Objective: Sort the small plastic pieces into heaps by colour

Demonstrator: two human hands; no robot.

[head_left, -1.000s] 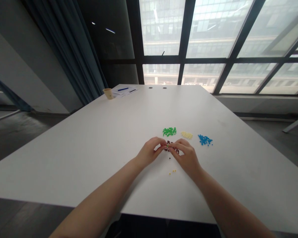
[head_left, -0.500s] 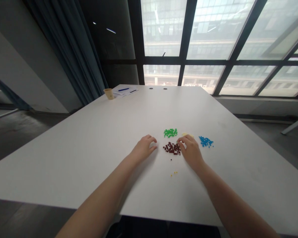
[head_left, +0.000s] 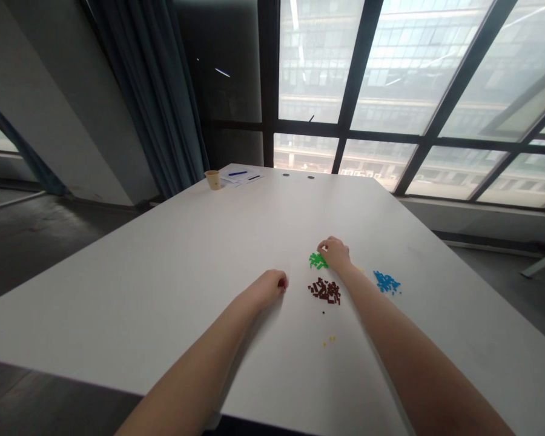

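As my hands work low over the white tabletop [head_left: 118, 315], my left hand [head_left: 267, 289] sits curled just left of the heap of tiny dark red plastic pieces [head_left: 324, 292]. Its fingers are loosely closed, and a dark red speck [head_left: 282, 283] shows at the fingertips, though I cannot tell whether I am holding it. My right hand [head_left: 335, 254] is beyond that heap, pinched nearly shut just above the green plastic pieces [head_left: 318, 261]. It seems to touch them, but I cannot tell if it has hold of one. Pieces this small need light fingertip pressure with my wrist kept high, so that I don't disturb the heaps. Near the heap lie a lone dark bead [head_left: 323, 312] and yellow specks [head_left: 329, 340], with blue plastic pieces [head_left: 386, 281] to its right. Far beyond it stand a tan paper cup [head_left: 212, 179] and white papers [head_left: 241, 177] bearing a blue pen [head_left: 237, 173].
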